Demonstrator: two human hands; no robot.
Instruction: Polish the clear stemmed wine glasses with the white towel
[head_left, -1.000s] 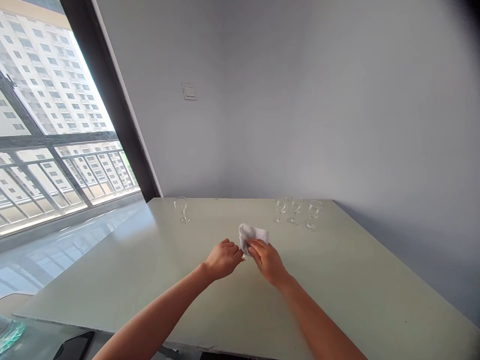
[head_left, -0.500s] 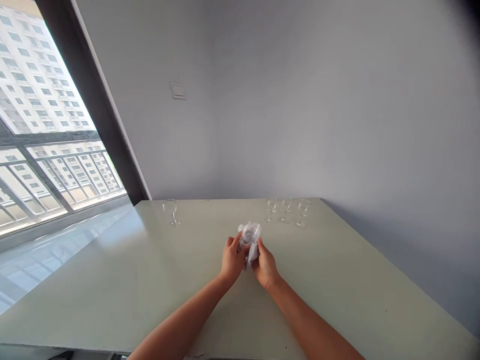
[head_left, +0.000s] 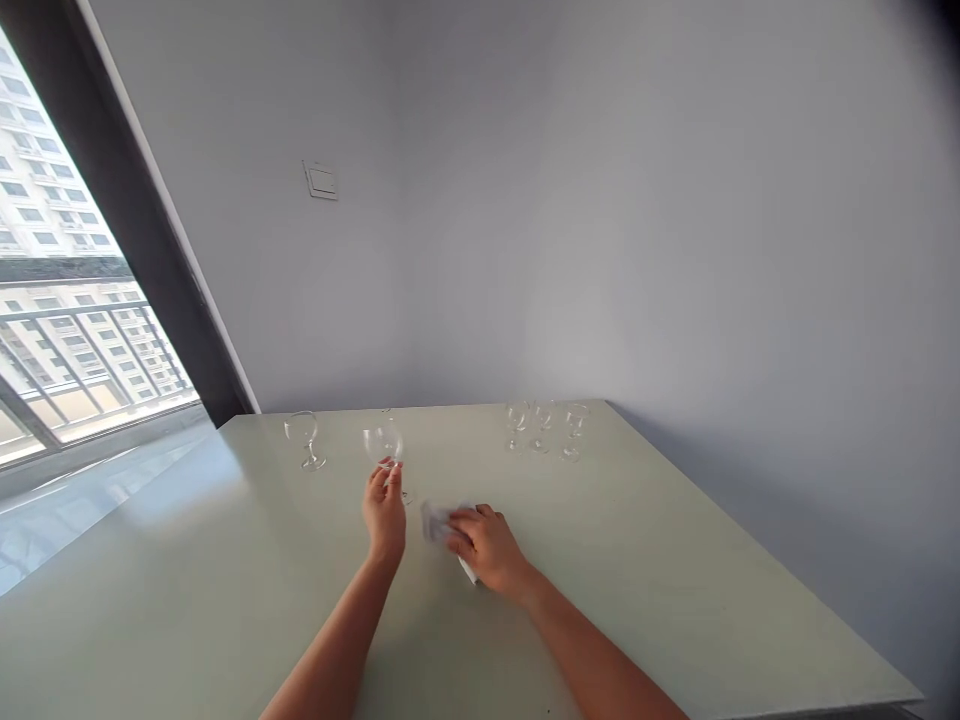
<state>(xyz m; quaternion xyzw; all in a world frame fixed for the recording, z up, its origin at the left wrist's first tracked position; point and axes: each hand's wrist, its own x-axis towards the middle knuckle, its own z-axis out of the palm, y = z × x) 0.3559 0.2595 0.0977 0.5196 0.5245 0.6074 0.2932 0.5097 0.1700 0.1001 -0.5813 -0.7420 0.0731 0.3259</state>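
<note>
My left hand (head_left: pixel 385 512) is closed round the stem of a small clear stemmed glass (head_left: pixel 383 443), held upright just above the pale green table (head_left: pixel 225 580). My right hand (head_left: pixel 487 547) presses down on a crumpled white cloth (head_left: pixel 439 522) lying on the table, fingers curled over it. Another stemmed glass (head_left: pixel 303 436) stands alone to the left of the held one. Three more glasses (head_left: pixel 543 426) stand in a row near the far right of the table.
A grey wall with a light switch (head_left: pixel 321 181) runs behind the table. A dark window frame (head_left: pixel 127 220) and a large window are at the left, with apartment blocks outside. The table's right edge runs close to the wall.
My hands have parted: the left carried the glass out of the cloth and to the left, and the right dropped to the table with the cloth. The view has swung rightward.
</note>
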